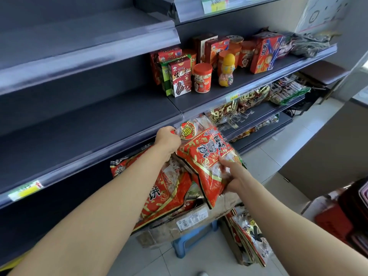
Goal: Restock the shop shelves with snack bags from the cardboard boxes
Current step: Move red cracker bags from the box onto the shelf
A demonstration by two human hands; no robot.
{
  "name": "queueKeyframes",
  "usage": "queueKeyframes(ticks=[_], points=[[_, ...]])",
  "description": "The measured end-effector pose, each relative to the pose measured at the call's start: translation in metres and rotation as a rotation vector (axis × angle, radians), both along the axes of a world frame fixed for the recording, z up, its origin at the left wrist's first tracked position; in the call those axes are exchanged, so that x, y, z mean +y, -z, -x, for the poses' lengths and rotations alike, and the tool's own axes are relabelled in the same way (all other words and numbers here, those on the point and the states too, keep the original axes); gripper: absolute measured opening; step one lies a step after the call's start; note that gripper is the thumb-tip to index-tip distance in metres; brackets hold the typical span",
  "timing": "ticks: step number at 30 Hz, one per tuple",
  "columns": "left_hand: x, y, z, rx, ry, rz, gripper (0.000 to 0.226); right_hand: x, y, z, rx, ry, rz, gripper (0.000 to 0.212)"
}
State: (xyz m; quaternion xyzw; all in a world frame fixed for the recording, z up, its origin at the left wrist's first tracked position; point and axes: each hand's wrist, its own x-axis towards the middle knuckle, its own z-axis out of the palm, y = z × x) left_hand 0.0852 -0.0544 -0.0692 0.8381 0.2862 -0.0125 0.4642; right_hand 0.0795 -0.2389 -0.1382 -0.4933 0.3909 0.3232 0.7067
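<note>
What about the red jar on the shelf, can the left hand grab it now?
Probably not yet: the left hand and right hand both grip the red snack bag. Nothing blocks the red jar itself.

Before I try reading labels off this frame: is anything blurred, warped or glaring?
Head view: the red and gold crinkly snack bag, gripped by the left hand and right hand, is motion-smeared; the wide lens bows the dark grey metal shelf; the clear plastic shelf-edge strip shows pale glare.

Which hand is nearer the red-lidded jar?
Left. The left hand grips the snack bag just below the shelf holding the jar; the right hand grips the bag lower down.
</note>
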Motion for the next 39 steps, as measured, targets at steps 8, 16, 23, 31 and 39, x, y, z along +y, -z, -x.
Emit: queueKeyframes(ticks=[8, 16, 23, 31, 39], points=[[0.029, -0.031, 0.039, -0.104, -0.058, 0.216, 0.024, 0.009, -0.054, -0.005, -0.384, 0.077, 0.002, 0.068], [0.097, -0.073, 0.101, -0.041, -0.05, 0.376, 0.078, 0.062, -0.106, 0.027, -0.624, -0.108, 0.012, 0.063], [0.178, -0.097, 0.177, -0.092, -0.143, 0.44, 0.038, 0.151, -0.137, 0.074, -0.781, -0.338, 0.006, 0.054], [0.273, -0.097, 0.278, -0.045, -0.296, 0.389, 0.033, 0.269, -0.14, 0.141, -0.745, -0.622, -0.006, 0.041], [0.353, -0.072, 0.356, -0.041, -0.465, 0.406, 0.088, 0.365, -0.121, 0.2, -0.651, -0.763, -0.054, 0.031]])
